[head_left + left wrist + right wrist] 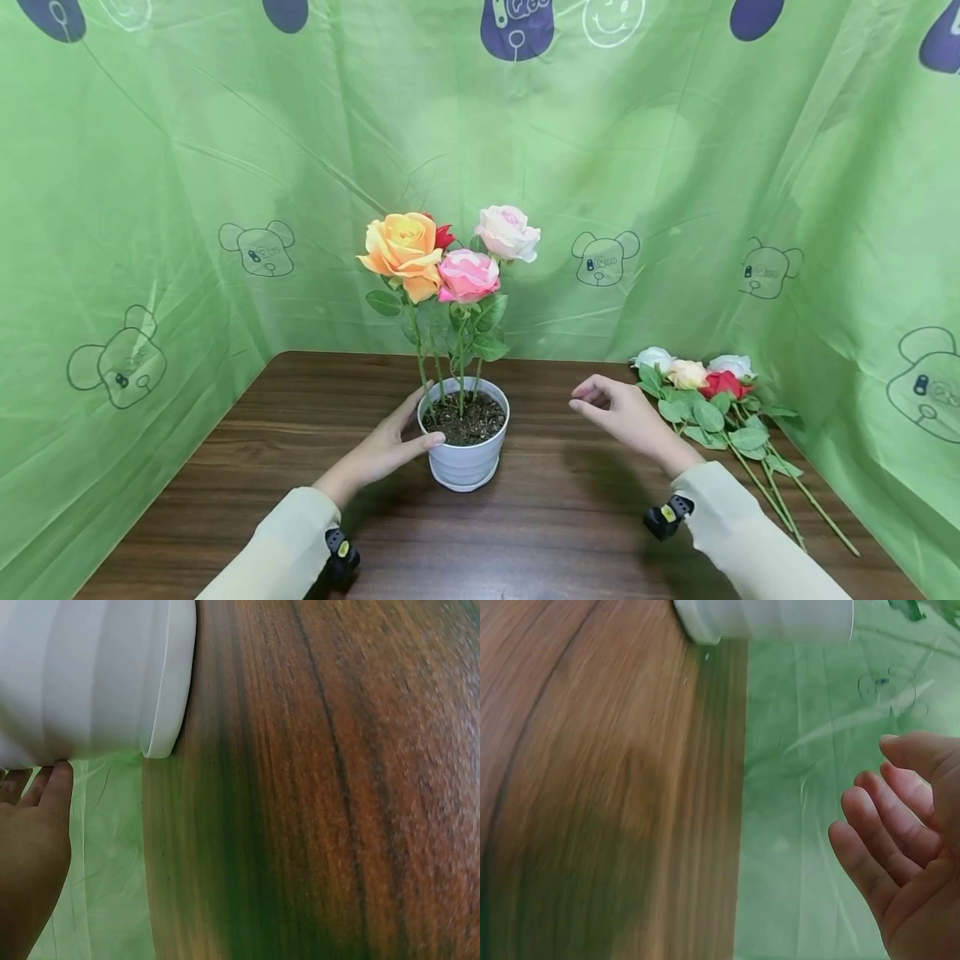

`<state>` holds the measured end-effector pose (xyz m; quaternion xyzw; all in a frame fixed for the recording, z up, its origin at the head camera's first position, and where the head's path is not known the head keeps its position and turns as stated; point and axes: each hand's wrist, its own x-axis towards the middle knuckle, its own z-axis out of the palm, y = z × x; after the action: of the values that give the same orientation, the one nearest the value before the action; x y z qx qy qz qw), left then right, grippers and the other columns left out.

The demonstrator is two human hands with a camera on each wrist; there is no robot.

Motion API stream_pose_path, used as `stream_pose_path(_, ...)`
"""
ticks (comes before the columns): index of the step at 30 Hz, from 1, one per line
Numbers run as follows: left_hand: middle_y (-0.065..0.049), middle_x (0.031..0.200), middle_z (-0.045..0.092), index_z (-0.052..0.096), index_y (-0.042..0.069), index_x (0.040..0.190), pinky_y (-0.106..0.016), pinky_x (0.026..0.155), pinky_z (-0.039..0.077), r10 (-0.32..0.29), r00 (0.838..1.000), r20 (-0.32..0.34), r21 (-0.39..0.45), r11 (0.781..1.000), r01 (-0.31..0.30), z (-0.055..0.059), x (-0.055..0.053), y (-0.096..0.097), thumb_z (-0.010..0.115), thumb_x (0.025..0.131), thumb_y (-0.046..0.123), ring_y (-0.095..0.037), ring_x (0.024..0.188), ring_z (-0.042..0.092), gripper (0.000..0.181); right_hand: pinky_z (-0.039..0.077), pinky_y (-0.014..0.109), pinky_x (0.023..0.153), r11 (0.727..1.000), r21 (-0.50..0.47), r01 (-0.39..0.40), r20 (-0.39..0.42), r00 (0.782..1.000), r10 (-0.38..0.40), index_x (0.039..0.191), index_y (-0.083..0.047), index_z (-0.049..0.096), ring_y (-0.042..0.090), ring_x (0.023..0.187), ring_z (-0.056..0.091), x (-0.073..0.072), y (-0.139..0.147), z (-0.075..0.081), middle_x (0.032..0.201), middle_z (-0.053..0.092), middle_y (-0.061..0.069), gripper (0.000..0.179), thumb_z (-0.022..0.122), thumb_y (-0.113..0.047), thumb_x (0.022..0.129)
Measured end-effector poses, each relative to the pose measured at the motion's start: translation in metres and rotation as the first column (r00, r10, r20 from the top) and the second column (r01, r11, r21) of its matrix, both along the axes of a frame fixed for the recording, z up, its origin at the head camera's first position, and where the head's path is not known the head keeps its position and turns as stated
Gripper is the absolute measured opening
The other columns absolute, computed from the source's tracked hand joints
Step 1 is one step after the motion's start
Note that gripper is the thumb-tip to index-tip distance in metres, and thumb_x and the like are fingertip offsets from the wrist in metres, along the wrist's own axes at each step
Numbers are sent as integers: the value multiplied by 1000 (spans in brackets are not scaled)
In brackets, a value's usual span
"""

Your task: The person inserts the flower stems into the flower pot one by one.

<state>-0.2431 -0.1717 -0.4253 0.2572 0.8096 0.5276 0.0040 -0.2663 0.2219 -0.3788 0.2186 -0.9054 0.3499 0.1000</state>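
Observation:
A white flower pot [467, 458] filled with dark soil [472, 423] stands on its saucer in the middle of the table. My left hand [382, 446] holds it from the left, thumb at the front rim and fingers round the far side; in the left wrist view the fingertips [58, 780] meet the pot wall. Upright in the soil are an orange rose [405, 250], a pink rose [468, 277], a pale pink rose [508, 233] and a red rose [444, 237], partly hidden behind. Between pot and loose flowers, my right hand [622, 412] hovers with loosely bent, unoccupied fingers.
At the table's right side lies a bunch of loose roses: white ones [654, 359], a peach one [687, 374] and a red one [724, 384], stems pointing towards the front right. A green printed curtain [420, 108] encloses the brown wooden table [540, 517] at the back and sides.

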Motion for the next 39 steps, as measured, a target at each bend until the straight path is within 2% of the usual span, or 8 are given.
stream_pose_path(8, -17, 160, 29, 17, 15, 161, -55, 116, 24, -6, 1000, 5, 7, 1000, 6, -1, -1, 0, 69, 97, 25, -35, 144, 31, 84, 51, 29, 70, 997, 37, 73, 5, 997, -73, 101, -16, 71, 9, 79, 63, 7, 39, -11, 88, 68, -9, 15, 72, -29, 95)
stream_pose_path(16, -18, 159, 31, 17, 13, 161, -56, 116, 23, -4, 1000, 4, 11, 1000, 4, -1, 0, 0, 70, 96, 24, -35, 144, 32, 85, 50, 29, 68, 991, 60, 121, 31, 992, -123, 103, -12, 70, 12, 79, 62, 17, 71, -14, 88, 67, -5, 20, 72, -30, 95)
stream_pose_path(25, -14, 160, 30, 17, 17, 162, -54, 117, 22, 14, 999, 29, -4, 1000, -14, 0, 1, 0, 71, 95, 29, -33, 144, 32, 87, 52, 29, 66, 982, 65, 176, 75, 981, -181, 105, -6, 69, 14, 80, 63, 17, 113, -35, 92, 69, 1, 23, 71, -26, 95)
stream_pose_path(33, -17, 160, 30, 18, 13, 161, -56, 116, 22, -4, 1000, 0, 8, 1000, 4, -2, -1, 0, 70, 96, 25, -36, 144, 31, 85, 53, 27, 59, 966, 54, 252, 212, 943, -258, 109, 4, 65, 22, 72, 64, 13, 141, -52, 90, 69, 7, 29, 69, -22, 97)
stream_pose_path(39, -14, 161, 29, 16, 17, 162, -52, 117, 21, -5, 1000, 16, 15, 1000, 5, -3, -2, 0, 71, 96, 26, -31, 145, 31, 86, 58, 33, 60, 958, 57, 281, 339, 897, -283, 113, 12, 59, 21, 73, 64, 12, 149, -58, 89, 68, 11, 39, 69, -21, 96)
